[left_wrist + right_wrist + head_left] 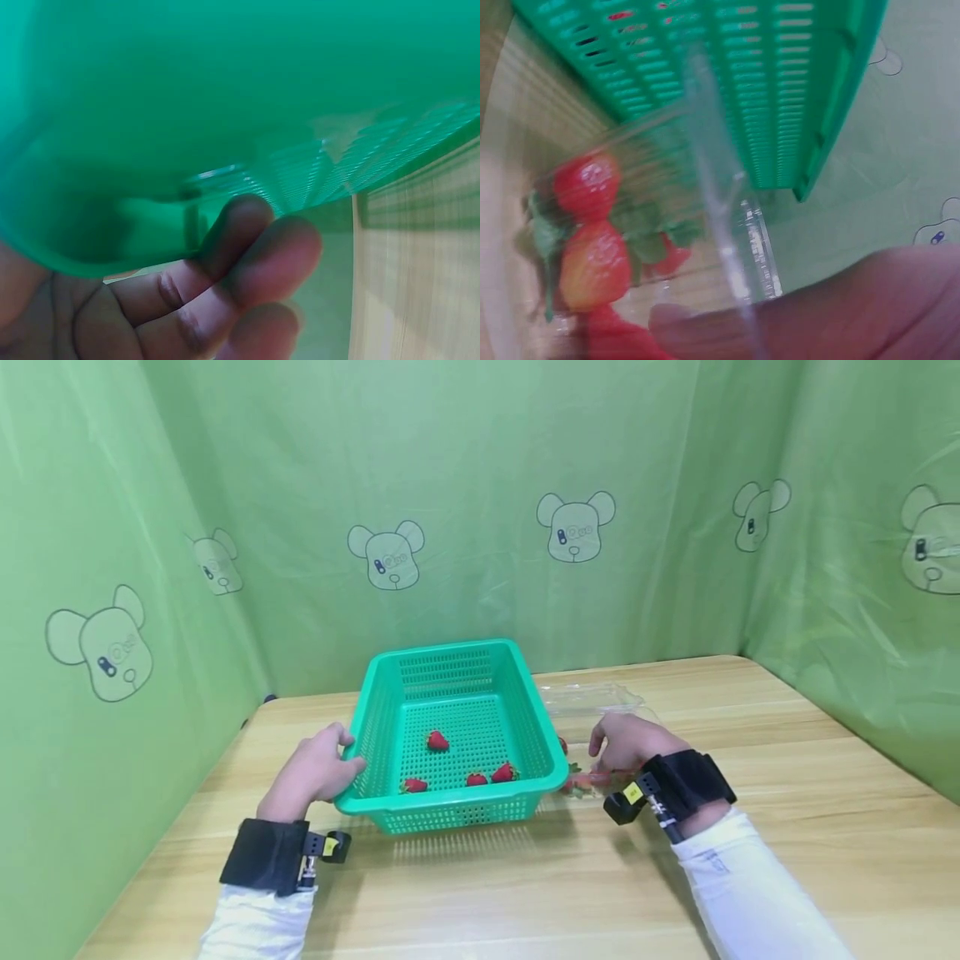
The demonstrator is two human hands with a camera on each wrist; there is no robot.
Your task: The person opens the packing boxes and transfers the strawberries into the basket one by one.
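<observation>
- Nearest the head cam: two forearms in white sleeves, black wrist straps w/ small cams, resting low over the table.
- Left hand: at the basket near-left rim. Thumb over the top edge, fingers curled under the lip, per left wrist view. So it grips the rim, prob. to keep the light basket from sliding. Wrist low, forearm angled in toward the basket.
- Basket: green plastic mesh, upright, centre of table, long side running away from the person. Four strawberries lie on its floor, three toward the near wall, one nearer the middle, all apart.
- Right hand: palm down over the clear tray, just right of the basket. Fingers point left and down into the tray; fingertip seems to touch the clear wall. Looks loosely bent, closing in on fruit, but can't tell whether it pinches a berry yet.
- Berries in tray: a few red ones w/ green leaves, bunched at the tray's near end, close to the basket's right wall. Tray touching or just beside the basket; short hop btw the two.
- Backdrop: green cloth w/ bear prints on three sides.
</observation>
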